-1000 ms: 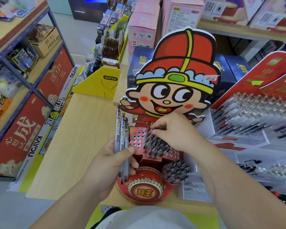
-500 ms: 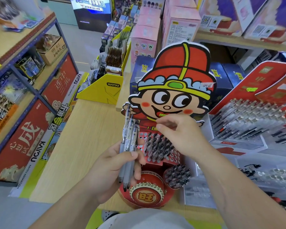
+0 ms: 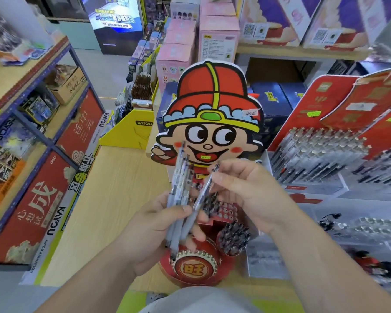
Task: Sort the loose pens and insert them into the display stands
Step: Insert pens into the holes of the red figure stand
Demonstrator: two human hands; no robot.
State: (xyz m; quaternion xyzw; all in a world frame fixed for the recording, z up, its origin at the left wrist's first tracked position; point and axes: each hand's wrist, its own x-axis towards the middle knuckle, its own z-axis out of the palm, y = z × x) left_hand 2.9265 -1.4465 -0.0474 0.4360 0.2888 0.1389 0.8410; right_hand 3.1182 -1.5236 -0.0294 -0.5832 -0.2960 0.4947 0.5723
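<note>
Left hand [image 3: 149, 231] grips a pen bundle [image 3: 180, 184] (upright); right hand [image 3: 246, 195] pinches one tilted pen [image 3: 204, 193] beside it.

Light wooden shop table [image 3: 113, 199].
A cartoon pen stand [image 3: 212, 136] stands at its near edge; a yellow box [image 3: 131, 132] sits at the far end.

Bare tabletop [image 3: 113, 188] open at left, cartoon stand [image 3: 212, 105] ahead, pen rack [image 3: 325, 123] seemingly close at right

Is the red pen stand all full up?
Not full. The red pen stand shows empty round holes beside the pens standing in it.
</note>
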